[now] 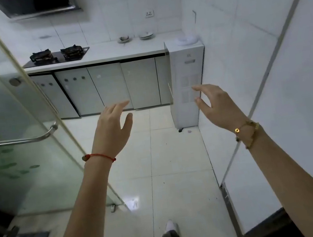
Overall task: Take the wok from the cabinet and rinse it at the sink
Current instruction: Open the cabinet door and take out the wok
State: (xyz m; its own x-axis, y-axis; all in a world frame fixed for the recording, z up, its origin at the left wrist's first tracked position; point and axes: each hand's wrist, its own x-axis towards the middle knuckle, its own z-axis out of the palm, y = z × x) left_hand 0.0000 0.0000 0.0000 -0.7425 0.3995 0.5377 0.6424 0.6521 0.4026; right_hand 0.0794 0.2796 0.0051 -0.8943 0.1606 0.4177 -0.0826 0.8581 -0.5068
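Note:
My left hand (111, 125) and my right hand (215, 102) are raised in front of me, both empty with fingers spread. Ahead, under a white counter (120, 51), runs a row of pale grey cabinet doors (109, 87), all closed. The hands are well short of the doors, over the tiled floor. No wok and no sink are in view.
A glass door (8, 121) with a metal handle (21, 140) stands at my left. A black two-burner gas hob (56, 56) and two small dishes (135, 37) sit on the counter. A white water dispenser (186, 80) stands at the right by the wall.

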